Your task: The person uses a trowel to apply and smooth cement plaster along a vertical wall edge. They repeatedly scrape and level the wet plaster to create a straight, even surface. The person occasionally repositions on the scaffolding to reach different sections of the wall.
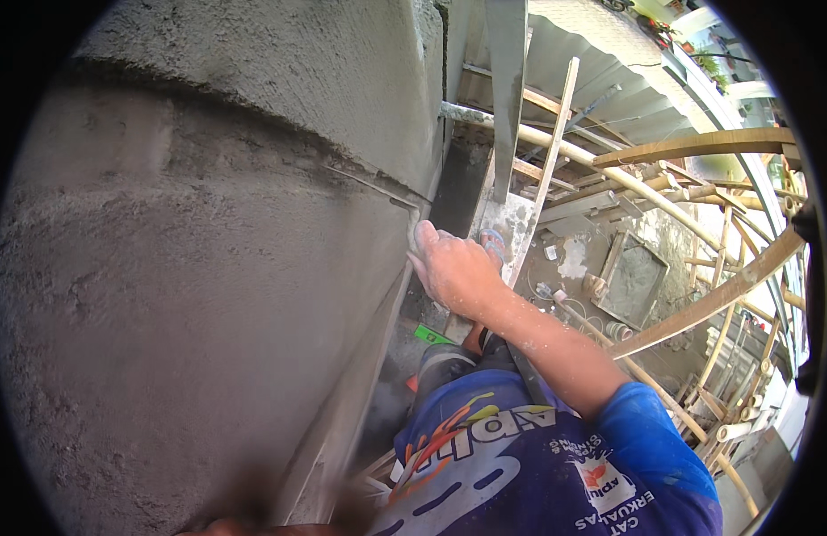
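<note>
Thumb and fingers of my right hand [453, 272] are closed at the outer corner of the wall. They grip a thin cement-grey tool [415, 214] with a straight edge, perhaps a plastering trowel; most of it blends into the mortar or lies behind the fingers. Grey wet-looking plaster [208, 313] covers the wall on the left, smoother near my hand and rougher farther left. A recessed ledge runs under the upper plastered band [279, 71]. At the lower edge a blurred skin-coloured patch [226, 528] may be my left hand or arm; no fingers can be made out.
I stand high on a narrow plank [520, 219], one sandalled foot [492, 246] showing. Bamboo scaffold poles [641, 188] and curved timber strips [717, 290] cross on the right. Far below lies a mortar trough [635, 279]. A green level-like bar [433, 334] is near my legs.
</note>
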### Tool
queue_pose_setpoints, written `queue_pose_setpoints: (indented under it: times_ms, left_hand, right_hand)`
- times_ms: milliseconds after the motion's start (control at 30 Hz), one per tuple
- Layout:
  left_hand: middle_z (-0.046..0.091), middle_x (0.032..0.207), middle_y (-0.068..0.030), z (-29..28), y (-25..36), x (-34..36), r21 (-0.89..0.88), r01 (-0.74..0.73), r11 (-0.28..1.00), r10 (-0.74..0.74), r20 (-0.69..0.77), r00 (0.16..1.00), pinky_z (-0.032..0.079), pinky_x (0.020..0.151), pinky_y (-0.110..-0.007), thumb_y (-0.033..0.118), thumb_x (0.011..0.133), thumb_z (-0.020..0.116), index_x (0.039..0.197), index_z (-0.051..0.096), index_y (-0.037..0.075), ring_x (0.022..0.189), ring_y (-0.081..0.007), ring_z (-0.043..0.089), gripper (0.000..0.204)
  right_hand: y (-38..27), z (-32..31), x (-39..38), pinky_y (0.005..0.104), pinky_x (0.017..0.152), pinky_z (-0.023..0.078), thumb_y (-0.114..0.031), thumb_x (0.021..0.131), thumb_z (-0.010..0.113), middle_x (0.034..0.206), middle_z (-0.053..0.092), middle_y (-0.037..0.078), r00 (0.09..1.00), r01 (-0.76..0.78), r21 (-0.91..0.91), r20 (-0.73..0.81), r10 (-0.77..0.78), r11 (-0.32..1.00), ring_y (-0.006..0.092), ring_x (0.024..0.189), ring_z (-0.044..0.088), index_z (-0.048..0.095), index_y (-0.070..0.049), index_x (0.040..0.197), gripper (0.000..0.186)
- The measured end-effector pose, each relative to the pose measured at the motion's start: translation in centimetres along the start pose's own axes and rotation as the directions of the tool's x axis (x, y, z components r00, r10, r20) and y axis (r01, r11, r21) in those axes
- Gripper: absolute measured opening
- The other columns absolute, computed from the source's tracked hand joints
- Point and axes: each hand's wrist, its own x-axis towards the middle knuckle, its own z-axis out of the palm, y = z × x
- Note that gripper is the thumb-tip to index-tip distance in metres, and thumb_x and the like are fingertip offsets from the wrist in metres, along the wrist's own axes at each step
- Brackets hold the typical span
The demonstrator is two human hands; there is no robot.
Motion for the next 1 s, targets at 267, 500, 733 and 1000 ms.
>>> queue_pose_setpoints:
  times_ms: [267,500,733,1000]
  left_hand:
    - [0.007,0.162,-0.0387,-0.3,0.1,0.0,-0.012,-0.008,1.0,0.008,0.008,1.0,0.012,0.117,-0.066,0.058,0.102,0.046,0.157,0.019,-0.01,0.151,-0.051,0.008,0.091]
    - [0.007,0.162,-0.0386,-0.3,-0.1,-0.1,-0.044,-0.052,0.998,0.053,0.017,0.998,0.01,0.118,-0.065,0.056,0.102,0.048,0.156,0.019,-0.011,0.152,-0.0499,0.008,0.091]
    - [0.007,0.161,-0.0388,-0.4,-0.1,-0.1,-0.032,-0.043,0.999,0.044,0.018,0.999,0.01,0.118,-0.065,0.055,0.102,0.05,0.156,0.02,-0.011,0.152,-0.0499,0.008,0.091]
    - [0.006,0.162,-0.038,-0.5,0.0,0.1,-0.033,-0.05,0.998,0.051,0.034,0.998,0.01,0.118,-0.066,0.054,0.102,0.05,0.157,0.019,-0.01,0.152,-0.0496,0.008,0.09]
  right_hand:
    - [0.9,0.5,0.7,0.0555,0.066,0.053,-0.025,0.098,0.061,0.089,0.066,0.028,0.999,-0.04,-0.012,-0.002,0.04,0.999,0.049,0.076,0.066,0.046,0.003,0.107,0.033]
    - [1.1,0.2,-0.2,0.0551,0.066,0.054,-0.026,0.098,0.061,0.088,0.067,0.026,1.0,-0.021,-0.029,0.013,0.021,0.999,0.0473,0.077,0.067,0.046,0.001,0.108,0.032]
    - [1.2,0.3,0.6,0.0543,0.062,0.054,-0.026,0.098,0.061,0.086,0.066,0.025,0.991,0.064,-0.034,-0.119,-0.068,0.997,0.0461,0.074,0.067,0.047,0.001,0.11,0.033]
    - [-0.4,0.0,0.3,0.0557,0.066,0.053,-0.023,0.098,0.06,0.09,0.066,0.027,0.988,0.063,0.018,-0.146,-0.059,0.998,0.0491,0.079,0.066,0.046,0.002,0.108,0.03]
